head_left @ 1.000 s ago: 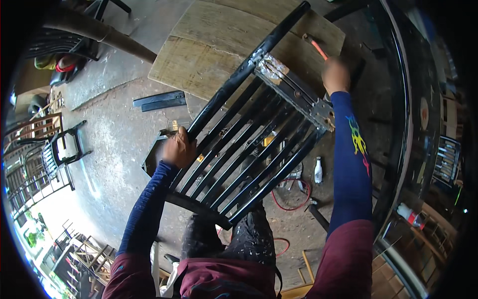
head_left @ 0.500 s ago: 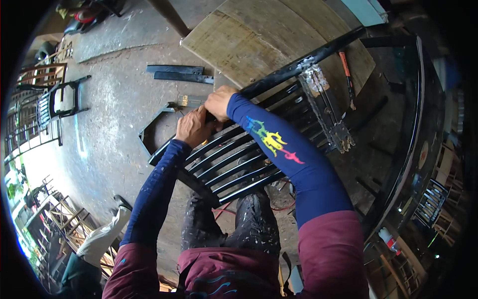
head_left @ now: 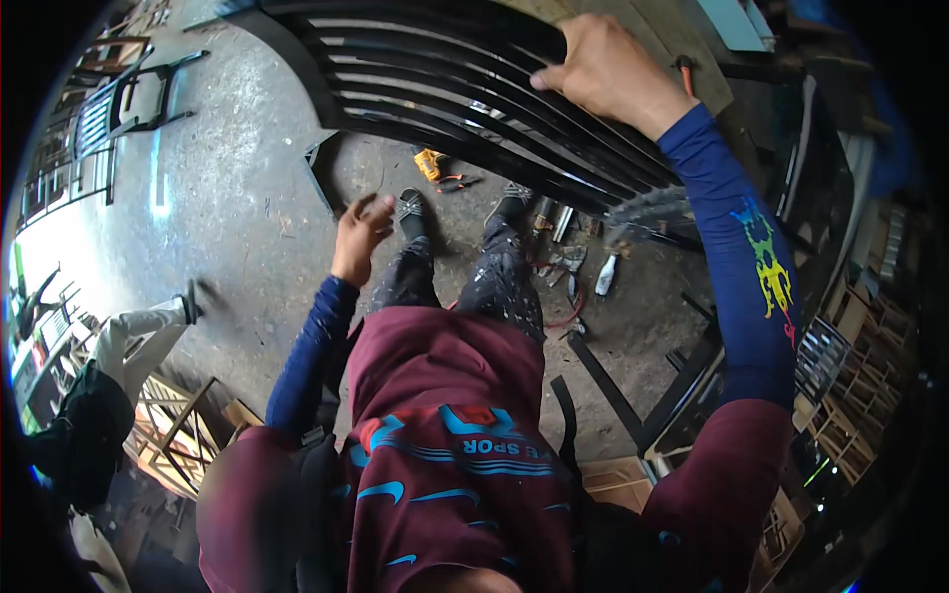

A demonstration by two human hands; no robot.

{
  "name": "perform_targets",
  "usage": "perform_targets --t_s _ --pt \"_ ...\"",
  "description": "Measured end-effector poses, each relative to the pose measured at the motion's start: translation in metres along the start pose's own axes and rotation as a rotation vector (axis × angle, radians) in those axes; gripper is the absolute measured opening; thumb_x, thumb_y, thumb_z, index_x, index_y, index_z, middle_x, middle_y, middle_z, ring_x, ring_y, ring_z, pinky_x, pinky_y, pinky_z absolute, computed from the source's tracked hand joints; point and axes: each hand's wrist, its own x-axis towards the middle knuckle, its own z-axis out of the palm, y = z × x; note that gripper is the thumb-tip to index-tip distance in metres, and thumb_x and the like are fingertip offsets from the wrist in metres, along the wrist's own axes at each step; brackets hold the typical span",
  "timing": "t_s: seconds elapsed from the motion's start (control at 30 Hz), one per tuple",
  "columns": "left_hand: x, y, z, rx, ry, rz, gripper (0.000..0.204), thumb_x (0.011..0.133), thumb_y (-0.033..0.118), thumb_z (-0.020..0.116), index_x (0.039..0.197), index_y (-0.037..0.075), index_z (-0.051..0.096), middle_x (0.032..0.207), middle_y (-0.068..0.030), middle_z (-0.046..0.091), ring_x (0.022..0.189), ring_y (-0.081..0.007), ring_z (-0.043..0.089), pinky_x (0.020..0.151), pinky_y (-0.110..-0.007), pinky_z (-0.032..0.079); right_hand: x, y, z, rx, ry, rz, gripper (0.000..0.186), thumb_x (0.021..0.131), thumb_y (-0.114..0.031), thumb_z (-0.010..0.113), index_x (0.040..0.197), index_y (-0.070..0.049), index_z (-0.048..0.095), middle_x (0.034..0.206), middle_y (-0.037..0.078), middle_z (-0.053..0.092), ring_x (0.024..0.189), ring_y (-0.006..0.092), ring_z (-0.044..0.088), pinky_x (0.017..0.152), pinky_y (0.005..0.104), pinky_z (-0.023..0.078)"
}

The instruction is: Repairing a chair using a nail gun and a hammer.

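A black slatted frame (head_left: 445,20), like a chair or bench back with curved slats, is raised and tilted across the upper middle of the head view. My right hand (head_left: 611,77) grips its upper rail near the right end, the thumb hooked over the slats. Below the frame's left post, my left hand (head_left: 362,237) is in the air, fingers loosely curled and apart, with nothing in it. An angled black piece (head_left: 318,173) lies on the floor just beyond that hand.
Near my feet lie a yellow power tool (head_left: 427,164), pliers (head_left: 455,183) and a white bottle (head_left: 606,275). An orange-handled tool (head_left: 685,74) shows at upper right. Black chairs (head_left: 148,99) stand at left. Another person's light trousers (head_left: 143,331) show at lower left.
Both hands were together on the frame's rail; the left has let go and drawn back. The right hand has shifted right along the frame, which is now lifted and turned.
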Motion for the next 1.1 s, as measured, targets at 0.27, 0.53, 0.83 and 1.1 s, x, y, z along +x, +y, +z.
perform_targets --t_s 0.27,0.53,0.83,1.1 --pt "-0.006 0.205 -0.019 -0.658 -0.405 0.667 0.026 0.091 0.015 0.065 0.112 -0.001 0.062 0.103 -0.0118 0.068 0.095 -0.0224 0.066 0.088 -0.036 0.051 -0.125 -0.090 -0.095 0.274 0.392 0.041 0.018 0.086 -0.015 0.075 0.081 -0.001 0.064 0.065 0.005 0.060 0.056 0.0113 0.058 0.056 0.0259 0.048" --pt "-0.084 0.211 -0.027 0.069 -0.244 0.921 0.014 0.081 0.002 0.066 0.095 -0.001 0.069 0.088 -0.0073 0.070 0.087 -0.0178 0.066 0.082 -0.030 0.052 -0.215 -0.048 0.081 0.842 0.690 0.437 0.032 0.080 -0.027 0.083 0.094 -0.003 0.068 0.085 0.003 0.069 0.083 0.0119 0.062 0.080 0.0274 0.048" --pt "-0.066 0.069 -0.077 0.119 -0.119 0.688 0.025 0.059 -0.003 0.060 0.084 0.002 0.062 0.087 -0.0055 0.062 0.085 -0.0179 0.058 0.079 -0.029 0.047 -0.236 -0.031 0.226 0.816 0.465 0.555 0.044 0.078 -0.036 0.082 0.105 -0.004 0.069 0.096 0.005 0.071 0.091 0.0167 0.063 0.085 0.0319 0.048" --pt "-0.044 0.002 -0.084 0.428 -0.064 0.785 0.026 0.060 -0.002 0.064 0.086 0.003 0.062 0.087 -0.0041 0.062 0.085 -0.0186 0.059 0.080 -0.029 0.048 -0.250 -0.018 0.296 1.025 0.452 0.629 0.036 0.073 -0.022 0.085 0.099 -0.003 0.069 0.097 0.004 0.070 0.091 0.0150 0.061 0.086 0.0310 0.048"
